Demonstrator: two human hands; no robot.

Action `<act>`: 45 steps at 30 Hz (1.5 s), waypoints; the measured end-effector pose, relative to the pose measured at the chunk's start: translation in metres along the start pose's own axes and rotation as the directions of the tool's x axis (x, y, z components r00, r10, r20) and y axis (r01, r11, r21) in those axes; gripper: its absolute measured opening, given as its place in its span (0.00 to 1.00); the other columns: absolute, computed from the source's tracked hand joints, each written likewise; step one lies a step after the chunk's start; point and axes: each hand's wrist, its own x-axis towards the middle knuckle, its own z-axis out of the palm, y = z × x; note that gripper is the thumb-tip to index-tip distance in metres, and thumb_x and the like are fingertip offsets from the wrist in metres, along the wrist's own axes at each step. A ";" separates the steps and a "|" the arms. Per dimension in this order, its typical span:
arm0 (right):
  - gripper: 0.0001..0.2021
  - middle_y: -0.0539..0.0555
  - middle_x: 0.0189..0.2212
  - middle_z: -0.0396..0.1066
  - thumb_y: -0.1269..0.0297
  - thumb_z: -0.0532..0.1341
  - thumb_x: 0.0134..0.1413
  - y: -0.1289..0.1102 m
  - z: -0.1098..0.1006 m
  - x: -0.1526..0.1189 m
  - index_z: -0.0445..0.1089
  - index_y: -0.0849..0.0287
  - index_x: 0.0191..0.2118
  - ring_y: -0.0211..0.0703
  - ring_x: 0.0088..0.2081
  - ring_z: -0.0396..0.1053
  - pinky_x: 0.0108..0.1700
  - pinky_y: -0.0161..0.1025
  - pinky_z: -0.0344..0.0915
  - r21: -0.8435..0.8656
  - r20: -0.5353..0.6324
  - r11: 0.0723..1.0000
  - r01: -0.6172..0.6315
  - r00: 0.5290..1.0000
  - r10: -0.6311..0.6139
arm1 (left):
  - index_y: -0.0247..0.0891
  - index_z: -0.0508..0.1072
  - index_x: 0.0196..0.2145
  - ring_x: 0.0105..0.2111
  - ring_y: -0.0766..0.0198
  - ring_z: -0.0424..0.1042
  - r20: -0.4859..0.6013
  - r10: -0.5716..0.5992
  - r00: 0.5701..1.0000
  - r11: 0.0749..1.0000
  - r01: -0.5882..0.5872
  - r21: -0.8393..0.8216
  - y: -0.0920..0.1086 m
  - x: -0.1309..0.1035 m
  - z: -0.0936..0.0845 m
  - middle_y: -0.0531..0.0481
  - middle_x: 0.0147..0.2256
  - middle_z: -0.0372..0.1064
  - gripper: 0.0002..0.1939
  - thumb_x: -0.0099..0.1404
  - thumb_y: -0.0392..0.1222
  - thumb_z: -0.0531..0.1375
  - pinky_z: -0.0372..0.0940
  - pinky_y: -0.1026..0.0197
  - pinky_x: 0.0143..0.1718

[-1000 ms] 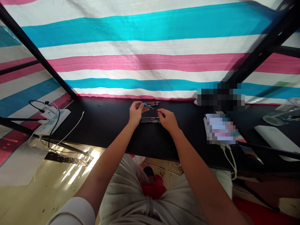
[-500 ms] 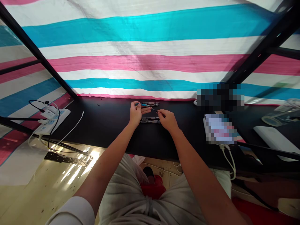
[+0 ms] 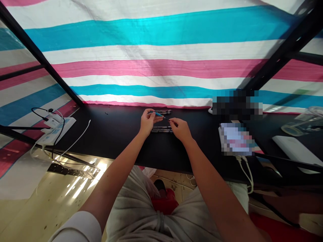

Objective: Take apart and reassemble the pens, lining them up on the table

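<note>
My left hand [image 3: 147, 121] is closed on a slim blue pen [image 3: 158, 114], its barrel pinched between thumb and fingers and slanting down to the right. My right hand [image 3: 181, 128] pinches a thin dark pen piece [image 3: 166, 119] at the pen's right end. The two parts meet or nearly meet; the exact joint is too small to make out. Just below the hands, several dark pens [image 3: 161, 129] lie side by side on the black table [image 3: 121, 134]. Behind my left fingertips lies another group of pens [image 3: 165, 112], partly hidden by the hand.
To the left stands a white power strip [image 3: 57, 131] with plugs and a loose white cable [image 3: 78, 138]. On the right are a blurred-out phone-like device [image 3: 236, 137] with cables and a white box [image 3: 297, 153]. A striped sheet [image 3: 161, 67] hangs behind the table.
The blue pen and the dark piece have come together; before, a gap showed between them. More of the blue barrel now shows beyond my left fingers. Both hands stay in nearly the same place.
</note>
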 end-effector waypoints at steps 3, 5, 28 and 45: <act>0.14 0.56 0.34 0.75 0.61 0.55 0.61 0.003 0.003 0.001 0.77 0.57 0.43 0.47 0.35 0.71 0.42 0.44 0.66 -0.003 0.007 1.000 0.022 1.000 -0.022 | 0.40 0.65 0.40 0.34 0.59 0.80 0.028 -0.006 1.000 0.999 0.005 0.051 -0.003 0.000 0.000 0.53 0.29 0.73 0.14 0.64 0.47 0.65 0.75 0.50 0.45; 0.13 0.56 0.34 0.72 0.61 0.57 0.60 0.005 0.005 0.001 0.77 0.58 0.44 0.47 0.35 0.70 0.42 0.44 0.67 0.014 0.003 0.999 0.043 0.999 -0.043 | 0.39 0.67 0.38 0.32 0.59 0.79 0.069 0.008 0.998 0.990 -0.017 0.138 -0.006 0.000 -0.001 0.52 0.28 0.73 0.13 0.62 0.46 0.66 0.75 0.54 0.41; 0.06 0.54 0.35 0.66 0.71 0.60 0.54 0.000 0.003 0.002 0.72 0.57 0.38 0.44 0.36 0.69 0.42 0.44 0.68 0.146 -0.018 0.978 0.150 0.989 -0.149 | 0.40 0.55 0.18 0.14 0.70 0.57 0.082 0.105 0.991 0.801 -0.132 0.584 -0.003 -0.007 -0.008 0.57 0.11 0.55 0.29 0.65 0.61 0.60 0.54 0.64 0.22; 0.11 0.56 0.33 0.70 0.71 0.56 0.58 0.004 0.005 0.002 0.77 0.59 0.39 0.45 0.34 0.68 0.39 0.43 0.66 0.116 0.007 0.980 0.160 0.987 -0.162 | 0.38 0.69 0.37 0.32 0.65 0.72 0.331 0.114 0.937 0.844 -0.267 0.465 -0.010 -0.001 -0.009 0.51 0.32 0.70 0.04 0.62 0.35 0.59 0.63 0.64 0.33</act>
